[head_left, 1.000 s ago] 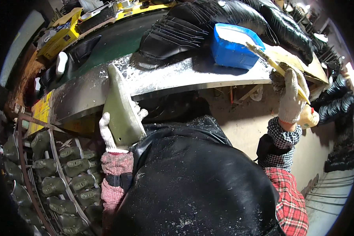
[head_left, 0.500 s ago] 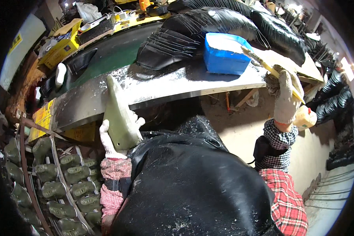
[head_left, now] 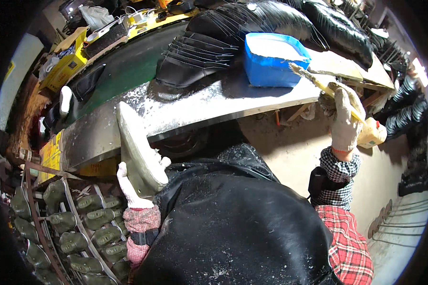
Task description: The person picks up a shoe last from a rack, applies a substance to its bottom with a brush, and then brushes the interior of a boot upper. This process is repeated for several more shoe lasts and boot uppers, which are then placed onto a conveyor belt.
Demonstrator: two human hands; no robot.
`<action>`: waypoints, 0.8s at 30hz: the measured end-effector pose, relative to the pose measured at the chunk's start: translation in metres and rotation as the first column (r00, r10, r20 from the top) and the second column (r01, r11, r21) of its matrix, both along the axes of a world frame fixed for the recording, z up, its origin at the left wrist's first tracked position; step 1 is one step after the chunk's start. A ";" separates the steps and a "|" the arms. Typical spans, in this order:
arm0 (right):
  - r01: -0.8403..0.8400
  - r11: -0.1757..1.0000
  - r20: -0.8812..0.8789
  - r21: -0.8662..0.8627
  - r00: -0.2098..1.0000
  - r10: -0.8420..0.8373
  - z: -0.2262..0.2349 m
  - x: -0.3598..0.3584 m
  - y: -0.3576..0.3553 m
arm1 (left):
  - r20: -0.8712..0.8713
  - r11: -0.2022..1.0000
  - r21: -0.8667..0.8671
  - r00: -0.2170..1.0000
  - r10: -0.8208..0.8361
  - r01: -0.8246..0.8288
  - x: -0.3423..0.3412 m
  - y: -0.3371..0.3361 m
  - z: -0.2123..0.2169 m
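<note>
My left hand (head_left: 132, 189), in a white glove, is closed around an olive-green shoe last (head_left: 141, 152). The last stands tilted before the workbench edge, toe end up, with a pale wet-looking face. In my right hand (head_left: 346, 123), also gloved, is a brush (head_left: 317, 83) with a yellowish handle; its crusted bristle end points up and left toward a blue tub (head_left: 273, 72). White liquid or paste fills the tub, which sits on the bench. The brush tip is close to the tub's right side, and I cannot tell whether they touch.
Stacked black boot uppers (head_left: 195, 59) lie behind the tub on the workbench (head_left: 195, 105). A rack (head_left: 73, 204) of olive-green lasts stands at lower left. A yellow crate (head_left: 64, 69) sits far left. A pale plastic container (head_left: 372, 134) is beside my right hand.
The last in my left hand has turned, showing a paler face, and its top has dropped slightly. My right hand still holds the brush beside the tub. The whole view has shifted a little.
</note>
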State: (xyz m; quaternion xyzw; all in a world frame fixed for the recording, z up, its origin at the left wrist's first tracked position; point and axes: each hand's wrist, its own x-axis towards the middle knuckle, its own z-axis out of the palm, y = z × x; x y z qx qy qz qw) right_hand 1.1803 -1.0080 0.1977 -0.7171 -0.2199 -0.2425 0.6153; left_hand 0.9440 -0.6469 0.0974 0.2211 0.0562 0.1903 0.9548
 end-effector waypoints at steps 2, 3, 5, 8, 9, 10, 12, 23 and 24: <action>-0.008 0.999 -0.044 0.045 0.999 0.010 0.003 0.001 0.003 | -0.032 1.000 -0.019 0.999 0.018 -0.018 0.000 0.001 0.000; -0.015 0.996 -0.085 0.091 0.996 0.023 0.004 0.001 0.005 | -0.022 0.999 -0.031 1.000 0.022 -0.023 0.000 0.000 0.000; 0.012 1.000 -0.066 0.019 0.998 -0.011 0.010 -0.005 0.010 | -0.016 0.999 -0.043 1.000 0.026 -0.027 -0.001 0.000 0.001; 0.033 0.992 0.011 -0.122 0.999 -0.032 0.009 -0.006 0.007 | -0.062 0.995 -0.074 0.996 0.068 -0.072 -0.001 0.000 0.000; 0.036 0.992 0.013 -0.125 0.999 -0.035 0.007 -0.004 0.003 | -0.032 0.998 -0.052 0.999 0.035 -0.037 0.000 0.001 0.000; 0.062 0.989 0.034 -0.131 0.998 -0.058 0.004 0.000 0.002 | -0.005 1.000 -0.026 1.000 0.009 -0.009 0.000 0.004 0.000; 0.050 0.995 0.030 -0.085 0.998 -0.048 0.001 0.003 0.004 | -0.005 1.000 -0.027 1.000 0.009 -0.010 -0.002 0.004 -0.002; -0.118 0.990 -0.122 -0.083 0.987 0.108 0.002 -0.006 0.026 | 0.017 1.000 0.005 1.000 0.003 -0.003 0.000 0.004 -0.006; -0.076 0.988 -0.069 -0.132 0.995 0.068 0.000 -0.004 0.024 | 0.016 1.000 0.007 1.000 0.006 -0.006 0.001 0.005 -0.006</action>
